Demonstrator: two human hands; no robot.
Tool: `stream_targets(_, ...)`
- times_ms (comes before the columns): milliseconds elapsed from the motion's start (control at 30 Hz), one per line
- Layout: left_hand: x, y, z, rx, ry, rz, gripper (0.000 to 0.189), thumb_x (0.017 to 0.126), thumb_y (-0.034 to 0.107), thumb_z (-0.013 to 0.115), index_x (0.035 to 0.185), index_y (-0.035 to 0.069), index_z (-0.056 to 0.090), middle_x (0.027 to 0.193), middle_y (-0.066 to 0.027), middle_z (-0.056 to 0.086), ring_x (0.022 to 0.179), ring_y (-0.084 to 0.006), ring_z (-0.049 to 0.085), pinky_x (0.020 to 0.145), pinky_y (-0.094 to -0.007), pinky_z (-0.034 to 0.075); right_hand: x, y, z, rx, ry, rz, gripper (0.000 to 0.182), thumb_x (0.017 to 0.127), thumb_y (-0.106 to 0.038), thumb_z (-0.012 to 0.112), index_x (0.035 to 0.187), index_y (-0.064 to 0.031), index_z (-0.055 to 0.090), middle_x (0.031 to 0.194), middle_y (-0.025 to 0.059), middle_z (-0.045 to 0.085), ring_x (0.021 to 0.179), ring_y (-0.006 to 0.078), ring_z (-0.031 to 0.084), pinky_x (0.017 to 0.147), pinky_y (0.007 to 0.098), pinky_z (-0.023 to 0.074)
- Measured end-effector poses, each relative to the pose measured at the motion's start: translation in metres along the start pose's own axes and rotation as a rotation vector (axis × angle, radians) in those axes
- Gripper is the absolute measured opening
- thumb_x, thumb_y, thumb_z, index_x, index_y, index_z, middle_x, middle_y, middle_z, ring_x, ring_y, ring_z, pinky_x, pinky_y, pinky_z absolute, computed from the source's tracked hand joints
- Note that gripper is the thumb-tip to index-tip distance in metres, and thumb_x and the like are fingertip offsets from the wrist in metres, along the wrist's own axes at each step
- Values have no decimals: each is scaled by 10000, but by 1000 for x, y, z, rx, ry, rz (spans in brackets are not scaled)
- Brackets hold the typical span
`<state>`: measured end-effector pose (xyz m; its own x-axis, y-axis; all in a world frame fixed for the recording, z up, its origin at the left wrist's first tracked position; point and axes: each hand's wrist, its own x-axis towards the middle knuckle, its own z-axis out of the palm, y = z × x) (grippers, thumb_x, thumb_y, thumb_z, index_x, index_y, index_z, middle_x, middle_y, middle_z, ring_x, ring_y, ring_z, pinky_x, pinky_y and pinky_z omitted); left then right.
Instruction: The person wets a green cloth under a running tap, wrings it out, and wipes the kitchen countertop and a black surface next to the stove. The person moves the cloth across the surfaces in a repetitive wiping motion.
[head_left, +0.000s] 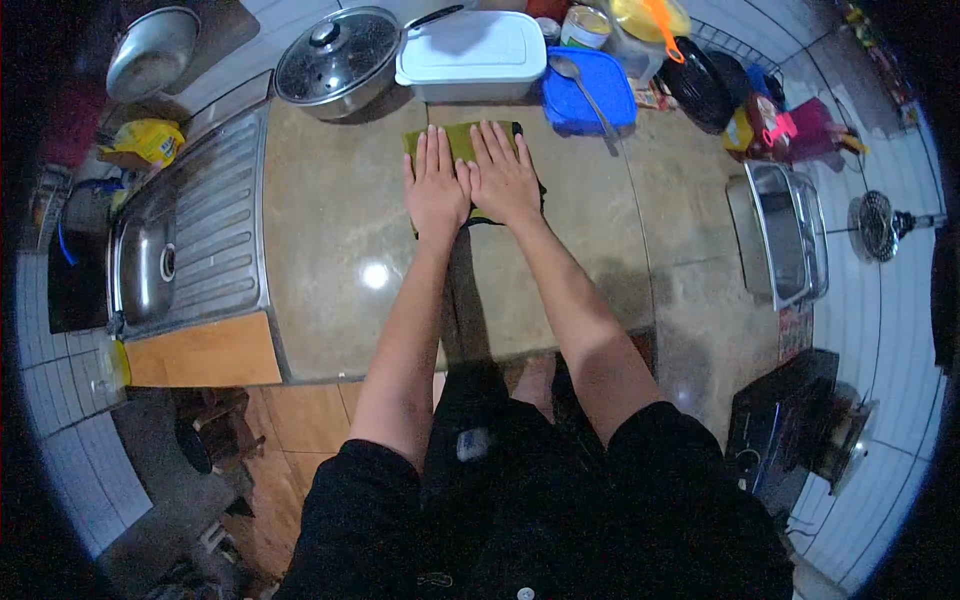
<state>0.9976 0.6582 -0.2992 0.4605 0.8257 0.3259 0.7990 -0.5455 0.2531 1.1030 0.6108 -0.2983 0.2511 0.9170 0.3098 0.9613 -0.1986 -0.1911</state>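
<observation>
A folded olive-green cloth (459, 138) with dark edging lies on the tiled countertop (337, 195). My left hand (436, 187) rests palm down on the cloth's left part, fingers pointing away from me. Beside it, my right hand (505, 180) presses flat on the right part, and the two thumbs meet in the middle. Neither hand grasps anything. Much of the cloth is hidden under the palms, though its far edge and a strip near the wrists show.
Behind the cloth stand a lidded pan (337, 64), a white-lidded container (472, 56) and a blue lid (589, 94) bearing a metal spoon (581, 86). A steel sink (142, 255) with a ridged drainboard (217, 225) is at left. Rectangular metal pans (787, 232) lean at right.
</observation>
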Motion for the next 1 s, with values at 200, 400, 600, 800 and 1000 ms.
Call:
stream_targets(200, 44, -3, 12, 5, 17, 20, 563, 924, 324, 327, 1412, 45, 311, 1474, -81, 309, 1371, -209, 257, 1123, -427, 162, 39, 11, 4, -8, -17, 9, 545, 930, -311, 336, 1409, -53, 316, 1467, 89, 316, 1367, 207, 258, 1131, 432, 129)
stream_targets(400, 47, -2, 10, 1, -21, 33, 571, 934, 328, 345, 1428, 50, 274, 1486, -81, 282, 1380, -230, 235, 1120, -442, 163, 39, 12, 5, 17, 44, 9, 538, 915, -309, 377, 1385, -47, 361, 1443, 95, 355, 1348, 212, 295, 1127, 437, 139)
stream_targets(600, 38, -6, 15, 75, -29, 63, 579, 922, 326, 349, 1433, 63, 274, 1490, -60, 282, 1376, -201, 245, 1123, -434, 154, 31, 8, 4, 23, 45, 36, 544, 918, -317, 368, 1381, -33, 361, 1441, 121, 353, 1358, 226, 279, 1128, 441, 135)
stream_targets(800, -22, 25, -17, 40, -130, 49, 599, 928, 313, 340, 1440, 23, 225, 1497, -111, 246, 1393, -234, 196, 1130, -444, 120, -31, 4, -32, 57, -90, 55, 549, 931, -315, 342, 1400, -31, 327, 1479, 122, 281, 1386, 228, 215, 1138, 444, 91)
stream_targets(1000, -109, 80, -64, -55, -386, 39, 594, 946, 299, 305, 1439, -12, 187, 1514, -140, 178, 1413, -260, 128, 1128, -458, 73, -129, 5, -94, 49, -228, 143, 556, 914, -298, 388, 1391, -17, 335, 1466, 134, 299, 1369, 252, 255, 1121, 465, 151)
